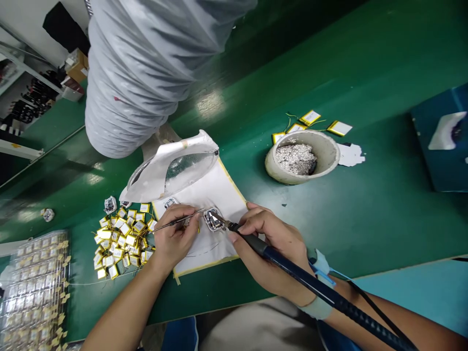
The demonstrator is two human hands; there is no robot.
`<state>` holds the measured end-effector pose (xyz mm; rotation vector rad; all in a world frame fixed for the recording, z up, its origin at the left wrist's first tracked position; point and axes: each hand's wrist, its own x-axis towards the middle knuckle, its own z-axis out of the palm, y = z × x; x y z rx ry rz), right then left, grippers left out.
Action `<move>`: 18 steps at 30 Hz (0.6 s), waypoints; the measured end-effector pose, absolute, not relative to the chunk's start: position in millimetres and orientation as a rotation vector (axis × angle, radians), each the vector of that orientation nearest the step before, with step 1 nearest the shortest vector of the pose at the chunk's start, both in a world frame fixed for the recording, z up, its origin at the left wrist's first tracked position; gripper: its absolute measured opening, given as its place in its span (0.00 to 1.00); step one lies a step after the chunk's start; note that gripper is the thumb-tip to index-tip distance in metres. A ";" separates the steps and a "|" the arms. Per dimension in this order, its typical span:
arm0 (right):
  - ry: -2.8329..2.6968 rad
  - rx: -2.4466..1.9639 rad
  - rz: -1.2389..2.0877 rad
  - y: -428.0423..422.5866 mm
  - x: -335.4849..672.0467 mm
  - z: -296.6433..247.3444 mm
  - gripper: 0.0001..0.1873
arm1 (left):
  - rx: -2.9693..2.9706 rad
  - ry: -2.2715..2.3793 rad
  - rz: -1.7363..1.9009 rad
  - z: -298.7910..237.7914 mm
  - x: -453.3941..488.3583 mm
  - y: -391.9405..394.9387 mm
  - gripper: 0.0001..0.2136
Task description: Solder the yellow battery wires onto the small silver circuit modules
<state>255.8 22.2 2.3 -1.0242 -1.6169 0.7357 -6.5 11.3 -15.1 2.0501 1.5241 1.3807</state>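
My right hand is closed around a soldering iron, its tip over a small open device with a circuit board. Pinched in my left hand is a pair of thin metal tweezers, whose points reach the left edge of the device. The device lies on a white sheet edged with yellow tape. Another similar device sits just above my left hand, partly hidden. Many small yellow-edged battery packs are heaped left of that hand.
A grey flexible duct with a clear hood hangs over the sheet. A round pot of metal shavings stands right, with several batteries behind it. Clear stacked trays are at left; a dark blue box is far right.
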 end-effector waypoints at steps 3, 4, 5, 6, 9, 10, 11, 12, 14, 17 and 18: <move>-1.615 -1.021 0.745 21.6 254.7 1.9 0.12 | 2.086 1.520 1.374 -14.4 -5.1 13.4 0.03; -1.618 -1.018 0.746 21.5 254.6 2.0 0.12 | 2.102 1.525 1.367 -14.3 -4.7 13.9 0.03; -1.618 -1.019 0.745 21.3 254.6 2.2 0.12 | 2.117 1.534 1.357 -14.2 -4.3 14.2 0.04; -1.619 -1.022 0.745 21.2 254.7 2.4 0.12 | 2.130 1.541 1.347 -14.2 -4.0 14.5 0.04; -1.611 -1.026 0.748 20.8 255.2 2.6 0.13 | 2.158 1.544 1.340 -14.6 -3.4 14.6 0.04; -1.600 -1.026 0.753 20.7 255.5 2.4 0.13 | 2.159 1.543 1.346 -14.8 -3.4 14.3 0.03; -1.592 -1.024 0.762 20.7 255.8 2.1 0.13 | 2.155 1.540 1.355 -14.8 -3.4 13.8 0.03; -1.585 -1.022 0.768 20.7 256.2 1.7 0.13 | 2.144 1.538 1.365 -14.7 -3.6 13.2 0.04; -1.578 -1.022 0.772 21.2 257.0 1.0 0.14 | 2.116 1.522 1.389 -14.0 -4.0 11.6 0.04; -1.595 -1.008 0.765 22.2 257.8 0.8 0.14 | 2.130 1.453 1.399 -11.0 -4.8 9.9 0.06; -1.603 -1.003 0.764 22.5 257.8 1.1 0.14 | 2.154 1.427 1.384 -9.6 -5.0 9.7 0.07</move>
